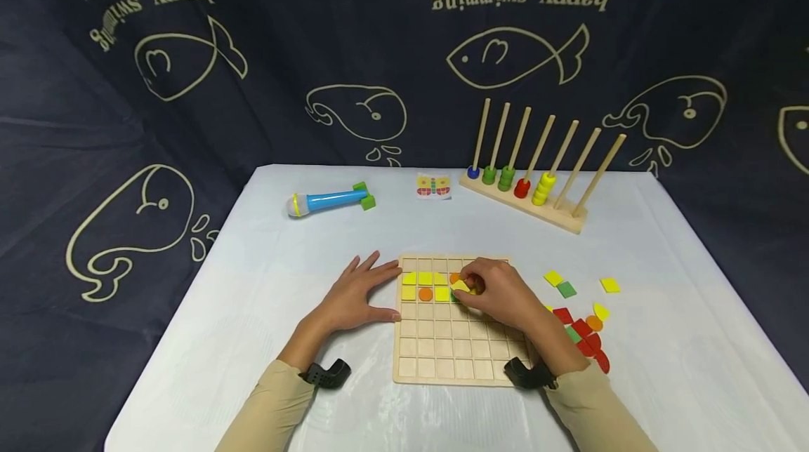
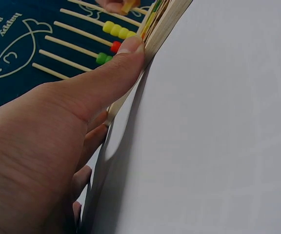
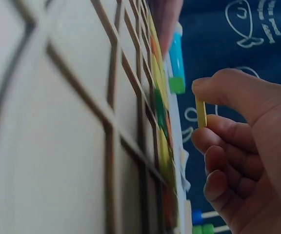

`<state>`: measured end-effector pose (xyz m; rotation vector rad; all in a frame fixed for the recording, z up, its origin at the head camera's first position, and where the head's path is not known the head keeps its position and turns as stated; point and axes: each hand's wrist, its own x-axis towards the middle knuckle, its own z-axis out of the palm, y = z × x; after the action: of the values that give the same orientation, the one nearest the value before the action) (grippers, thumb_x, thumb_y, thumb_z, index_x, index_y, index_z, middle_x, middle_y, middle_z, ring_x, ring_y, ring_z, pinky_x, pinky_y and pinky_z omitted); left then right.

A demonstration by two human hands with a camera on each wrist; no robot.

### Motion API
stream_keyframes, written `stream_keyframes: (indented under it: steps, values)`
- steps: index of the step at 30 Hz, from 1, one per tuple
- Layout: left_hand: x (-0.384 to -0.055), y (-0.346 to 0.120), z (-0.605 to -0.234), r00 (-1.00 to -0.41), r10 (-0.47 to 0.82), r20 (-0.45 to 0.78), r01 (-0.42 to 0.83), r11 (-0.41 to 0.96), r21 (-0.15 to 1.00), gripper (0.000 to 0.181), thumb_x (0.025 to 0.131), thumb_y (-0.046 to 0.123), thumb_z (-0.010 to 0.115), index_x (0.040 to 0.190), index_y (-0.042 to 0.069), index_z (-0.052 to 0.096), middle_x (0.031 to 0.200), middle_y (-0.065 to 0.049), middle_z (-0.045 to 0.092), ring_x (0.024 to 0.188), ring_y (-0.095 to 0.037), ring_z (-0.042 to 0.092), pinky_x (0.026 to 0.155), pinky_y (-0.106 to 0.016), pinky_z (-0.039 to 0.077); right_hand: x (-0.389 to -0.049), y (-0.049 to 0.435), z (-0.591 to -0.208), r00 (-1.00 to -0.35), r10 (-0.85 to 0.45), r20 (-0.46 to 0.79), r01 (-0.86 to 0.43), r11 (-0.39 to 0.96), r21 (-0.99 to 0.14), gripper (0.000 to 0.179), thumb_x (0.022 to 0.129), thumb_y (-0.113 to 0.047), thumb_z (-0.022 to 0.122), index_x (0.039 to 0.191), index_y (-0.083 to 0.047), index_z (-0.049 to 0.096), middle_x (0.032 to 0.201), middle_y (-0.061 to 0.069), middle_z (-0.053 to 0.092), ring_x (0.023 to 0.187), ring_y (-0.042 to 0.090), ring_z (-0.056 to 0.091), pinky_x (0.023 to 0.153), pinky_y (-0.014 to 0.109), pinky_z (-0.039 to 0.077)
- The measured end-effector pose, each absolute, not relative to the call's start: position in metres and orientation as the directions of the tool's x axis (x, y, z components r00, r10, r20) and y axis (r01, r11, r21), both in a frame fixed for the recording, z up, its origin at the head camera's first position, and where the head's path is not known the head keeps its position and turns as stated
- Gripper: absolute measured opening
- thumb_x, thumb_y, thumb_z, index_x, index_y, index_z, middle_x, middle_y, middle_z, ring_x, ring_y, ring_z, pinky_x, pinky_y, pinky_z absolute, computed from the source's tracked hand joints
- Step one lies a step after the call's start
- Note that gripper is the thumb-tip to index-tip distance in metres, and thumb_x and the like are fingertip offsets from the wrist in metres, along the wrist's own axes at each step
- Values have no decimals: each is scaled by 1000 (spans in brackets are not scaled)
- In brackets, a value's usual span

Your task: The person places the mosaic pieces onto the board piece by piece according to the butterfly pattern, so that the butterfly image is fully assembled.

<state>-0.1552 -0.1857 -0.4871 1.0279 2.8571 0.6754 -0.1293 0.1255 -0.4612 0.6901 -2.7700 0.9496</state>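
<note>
A wooden grid board (image 1: 426, 367) lies flat on the table. Yellow tiles, orange round tiles and a bit of green sit in cells of its upper rows, among them an orange disc (image 1: 425, 294). My right hand (image 1: 502, 294) pinches a small yellow tile (image 3: 201, 112) between thumb and fingertips, raised a little above those rows and hiding part of them. Along the board's left edge rests my left hand (image 1: 355, 297), fingers spread and fairly straight. Its thumb (image 2: 123, 56) touches the wooden rim in the left wrist view.
Right of the board lie loose tiles, such as a red one (image 1: 581, 327) and a yellow one (image 1: 609, 285), some partly behind the right forearm. Farther back are a pegged bead stand (image 1: 537, 212), a butterfly picture card (image 1: 433, 187) and a blue toy microphone (image 1: 331, 200).
</note>
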Motion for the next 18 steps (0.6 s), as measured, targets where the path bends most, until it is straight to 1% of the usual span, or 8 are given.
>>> stream_keyframes:
  steps: [4, 11, 16, 18]
  values:
    - [-156, -187, -489, -783, 612, 114, 600, 692, 401, 90, 73, 70, 66, 145, 21, 46, 150, 7, 38, 144, -28, 16, 115, -51, 6, -129, 110, -464, -887, -398, 235, -458, 692, -558, 23, 77, -29, 80, 86, -13, 67, 72, -8, 55, 65, 7, 49, 60, 25, 44]
    - [-156, -188, -490, -787, 608, 104, 592, 696, 406, 89, 73, 69, 68, 145, 23, 45, 150, 10, 37, 144, -26, 16, 116, -49, 6, -128, 84, -462, -892, -416, 177, -438, 698, -566, 22, 77, -29, 80, 85, -14, 67, 70, -7, 55, 63, 7, 49, 58, 24, 44]
    - [-156, -188, -489, -782, 614, 110, 600, 693, 400, 89, 73, 71, 66, 145, 23, 45, 150, 9, 38, 144, -26, 16, 116, -49, 7, -127, 71, -463, -867, -467, 177, -478, 674, -563, 17, 78, -26, 79, 87, -14, 69, 70, -8, 55, 63, 5, 48, 58, 22, 45]
    - [-156, -188, -489, -780, 616, 114, 603, 690, 401, 89, 73, 71, 66, 145, 23, 45, 150, 9, 38, 144, -26, 17, 116, -49, 7, -126, 67, -463, -851, -494, 180, -501, 659, -561, 17, 79, -23, 78, 90, -13, 70, 71, -9, 55, 63, 4, 48, 59, 22, 45]
